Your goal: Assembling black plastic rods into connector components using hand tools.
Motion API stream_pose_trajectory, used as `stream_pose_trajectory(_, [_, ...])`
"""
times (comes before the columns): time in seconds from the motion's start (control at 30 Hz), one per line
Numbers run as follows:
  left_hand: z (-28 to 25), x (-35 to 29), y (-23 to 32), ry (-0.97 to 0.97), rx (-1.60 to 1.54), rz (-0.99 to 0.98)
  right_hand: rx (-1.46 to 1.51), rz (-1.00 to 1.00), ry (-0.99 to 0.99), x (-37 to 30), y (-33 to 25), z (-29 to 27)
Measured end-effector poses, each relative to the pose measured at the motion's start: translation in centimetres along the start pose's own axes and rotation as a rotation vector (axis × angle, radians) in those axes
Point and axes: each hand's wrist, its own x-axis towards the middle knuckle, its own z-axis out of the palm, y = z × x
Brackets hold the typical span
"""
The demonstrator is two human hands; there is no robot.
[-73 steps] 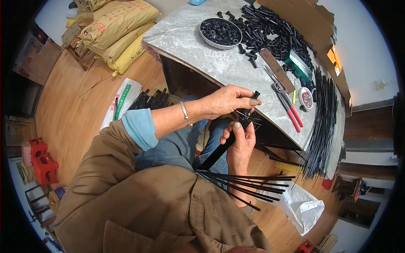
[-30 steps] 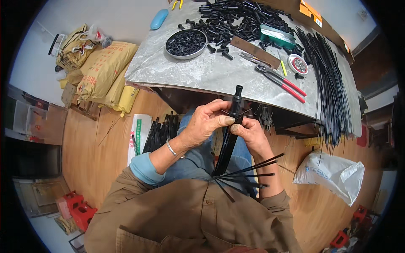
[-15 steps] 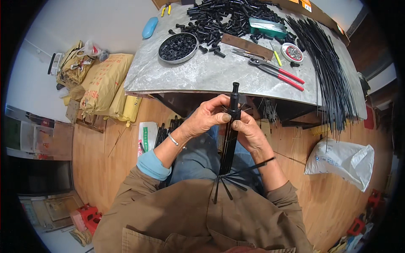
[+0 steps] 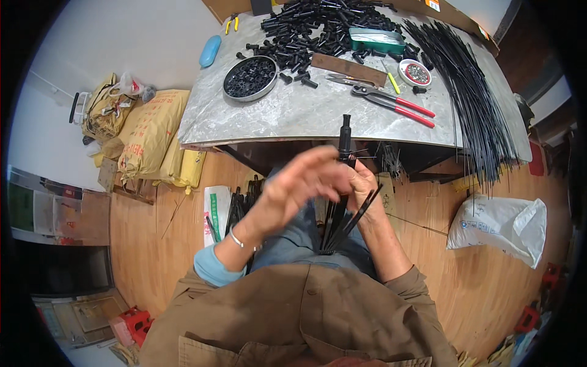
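Note:
A black tubular fitting (image 4: 345,137) stands upright at the top of a bundle of thin black rods (image 4: 335,235), in front of my lap. My right hand (image 4: 365,181) is closed round the bundle just below the fitting, from the right side. Several rods fan out to the right at the lower end. My left hand (image 4: 299,183) is blurred by motion, its fingers apart in front of the bundle, with nothing visible in it. It hides part of the rods. Fine wire ends (image 4: 365,151) stick out beside the fitting.
On the grey table (image 4: 238,119) lie a heap of black fittings (image 4: 330,33), a round tin (image 4: 247,98) of black rings, red-handled pincers (image 4: 416,115), a small dish (image 4: 416,73) and long black rods (image 4: 474,110). Sacks (image 4: 153,131) stand left; a white bag (image 4: 498,229) lies right.
My left hand has let go of the bundle and lifted off to the left, fingers apart. My right hand still holds it. The splayed rods have swung upward, and the view has shifted slightly.

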Motion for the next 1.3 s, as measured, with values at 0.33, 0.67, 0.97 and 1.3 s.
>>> stream_pose_trajectory(0.33, [0.2,3.3,-2.8,0.615,0.381,0.110,-0.110,-0.281,0.093,0.2,0.3,3.2])
stream_pose_trajectory(0.67, [-0.4,3.5,-1.6,0.510,0.505,-0.021,-0.563,-0.633,0.147,0.5,1.2,3.5])
stream_pose_trajectory(0.97, [-0.1,3.1,-2.1,0.491,0.547,0.031,-0.698,-0.428,0.162,-1.0,-1.2,2.4])
stream_pose_trajectory(1.3, [0.5,2.1,-2.3,0.475,0.651,0.182,-0.482,-0.009,-0.190,1.0,-2.2,-0.3])
